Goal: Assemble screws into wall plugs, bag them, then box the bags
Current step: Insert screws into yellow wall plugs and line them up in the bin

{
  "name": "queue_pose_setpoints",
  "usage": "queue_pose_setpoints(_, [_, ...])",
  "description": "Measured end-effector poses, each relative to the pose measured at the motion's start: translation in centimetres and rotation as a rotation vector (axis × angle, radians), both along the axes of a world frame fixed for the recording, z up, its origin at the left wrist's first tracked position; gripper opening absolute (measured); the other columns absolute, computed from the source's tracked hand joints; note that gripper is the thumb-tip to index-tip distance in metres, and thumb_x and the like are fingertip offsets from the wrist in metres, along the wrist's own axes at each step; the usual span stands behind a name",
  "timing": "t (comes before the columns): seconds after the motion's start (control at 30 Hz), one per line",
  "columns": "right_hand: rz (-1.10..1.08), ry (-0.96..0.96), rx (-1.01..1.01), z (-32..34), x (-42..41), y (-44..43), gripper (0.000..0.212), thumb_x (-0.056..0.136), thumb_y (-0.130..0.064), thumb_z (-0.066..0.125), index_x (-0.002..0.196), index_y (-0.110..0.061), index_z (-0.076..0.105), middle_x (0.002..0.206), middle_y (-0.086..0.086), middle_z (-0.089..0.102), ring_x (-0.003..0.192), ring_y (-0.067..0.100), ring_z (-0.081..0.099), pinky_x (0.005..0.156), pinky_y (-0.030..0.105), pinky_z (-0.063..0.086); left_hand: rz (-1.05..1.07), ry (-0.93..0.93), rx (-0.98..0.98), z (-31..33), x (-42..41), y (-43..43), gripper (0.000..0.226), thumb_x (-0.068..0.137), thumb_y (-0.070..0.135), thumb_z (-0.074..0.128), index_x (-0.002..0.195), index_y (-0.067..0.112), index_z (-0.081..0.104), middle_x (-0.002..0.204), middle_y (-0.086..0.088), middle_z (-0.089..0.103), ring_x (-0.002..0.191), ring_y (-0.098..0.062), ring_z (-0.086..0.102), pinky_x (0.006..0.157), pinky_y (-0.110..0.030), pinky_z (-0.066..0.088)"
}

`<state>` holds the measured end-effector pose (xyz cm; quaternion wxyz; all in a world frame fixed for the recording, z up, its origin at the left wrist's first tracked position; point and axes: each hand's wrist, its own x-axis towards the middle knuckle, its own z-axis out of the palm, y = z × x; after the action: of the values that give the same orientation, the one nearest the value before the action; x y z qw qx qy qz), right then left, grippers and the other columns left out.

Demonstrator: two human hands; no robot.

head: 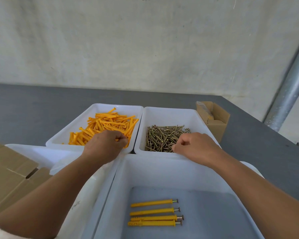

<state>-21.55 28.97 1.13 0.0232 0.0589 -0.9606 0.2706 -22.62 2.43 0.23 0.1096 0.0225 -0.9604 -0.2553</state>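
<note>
Curled: left hand (105, 144) in orange plastic wall plugs (110, 125), eleven o'clock; right hand (195, 144) in brassy metal screws (162, 135), one o'clock. Fetching one of each, probably. Cannot tell whether anything is gripped.

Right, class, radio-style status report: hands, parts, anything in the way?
Left hand curled among yellow wall plugs, right hand curled over screws; grips hidden. Four assembled plugs in near white bin. Nothing blocking either hand.

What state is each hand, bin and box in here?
Left hand: curled round wall plugs in plug bin.
Right hand: curled over screws in screw bin; grip unclear.
Near bin: holds four assembled plugs, side by side.
Small box: open.
Left carton: flaps partly open.
</note>
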Motion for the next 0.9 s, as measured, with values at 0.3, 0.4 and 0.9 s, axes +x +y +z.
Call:
queue_pose_setpoints(0.3, [0.022,0.058,-0.126,2.2,0.8,-0.9,0.018,0.090,-0.018,0.058,0.088,-0.033,0.067,0.088,-0.005,0.074,0.085,0.014,0.070,0.075,0.033,0.058,-0.151,-0.128,0.160,1.2,0.7,-0.4,0.009,0.080,0.036,0.073,0.087,0.031,0.074,0.092,0.014,0.069,0.092,-0.007,0.060,0.076,-0.025,0.045])
queue_pose_setpoints(0.4, [0.031,0.111,-0.237,2.4,0.9,-0.9,0.022,0.094,-0.018,0.056,0.087,-0.036,0.067,0.084,-0.008,0.074,0.077,0.007,0.071,0.078,0.038,0.060,-0.165,-0.145,0.127,1.5,1.0,-0.3,0.010,0.080,0.030,0.075,0.085,0.036,0.069,0.091,0.014,0.068,0.088,-0.006,0.061,0.065,-0.021,0.047])
queue_pose_setpoints(0.9, [0.044,0.176,-0.642,3.5,1.3,-1.1,0.017,0.095,-0.026,0.060,0.080,-0.024,0.069,0.082,-0.004,0.073,0.076,0.015,0.073,0.057,0.027,0.057,-0.041,0.398,0.801,4.3,2.1,0.5,0.020,0.096,0.028,0.058,0.084,0.019,0.071,0.071,-0.001,0.069,0.070,-0.014,0.068,0.064,-0.027,0.056])
